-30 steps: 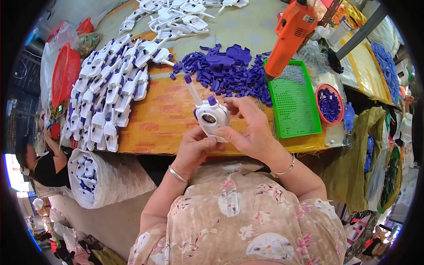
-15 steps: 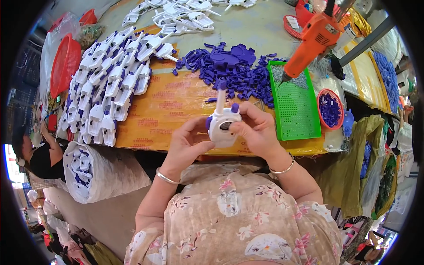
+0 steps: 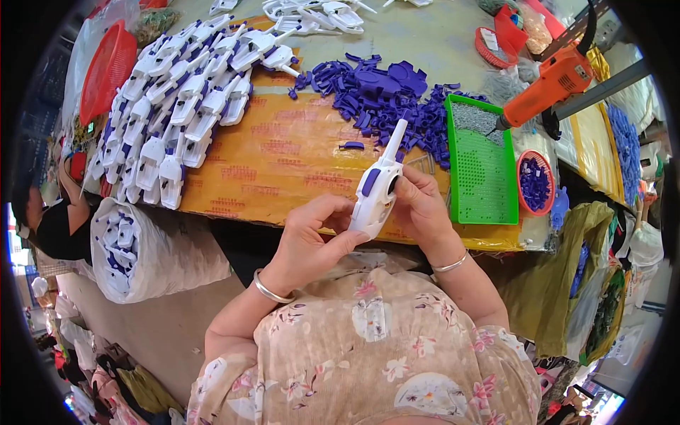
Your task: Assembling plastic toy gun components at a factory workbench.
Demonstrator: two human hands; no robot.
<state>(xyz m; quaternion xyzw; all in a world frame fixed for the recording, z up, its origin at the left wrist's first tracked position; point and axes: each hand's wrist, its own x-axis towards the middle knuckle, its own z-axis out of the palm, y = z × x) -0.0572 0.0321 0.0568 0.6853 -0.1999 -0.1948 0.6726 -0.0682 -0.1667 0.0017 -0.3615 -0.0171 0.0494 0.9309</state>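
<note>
Both hands hold one white plastic toy gun point(image 3: 378, 188) with a purple side piece, its thin barrel pointing up and away over the table's near edge. My left hand point(image 3: 310, 237) grips the lower end from the left, thumb against the body. My right hand point(image 3: 422, 205) wraps the right side, fingertips on the middle of the body. A heap of loose purple plastic parts point(image 3: 386, 95) lies just beyond the toy on the yellow-covered table point(image 3: 283, 156).
Rows of finished white toy guns point(image 3: 180, 106) lie at the left. A green perforated tray point(image 3: 482, 166) and a small red bowl of purple pieces point(image 3: 535, 183) sit at the right, an orange power screwdriver point(image 3: 549, 85) hanging above. A white sack of toys point(image 3: 145, 244) stands below the table; another person point(image 3: 49, 219) sits far left.
The toy has been turned from face-up to side-on, its barrel tilting to the right. The view has shifted, so the table and tray sit differently in it.
</note>
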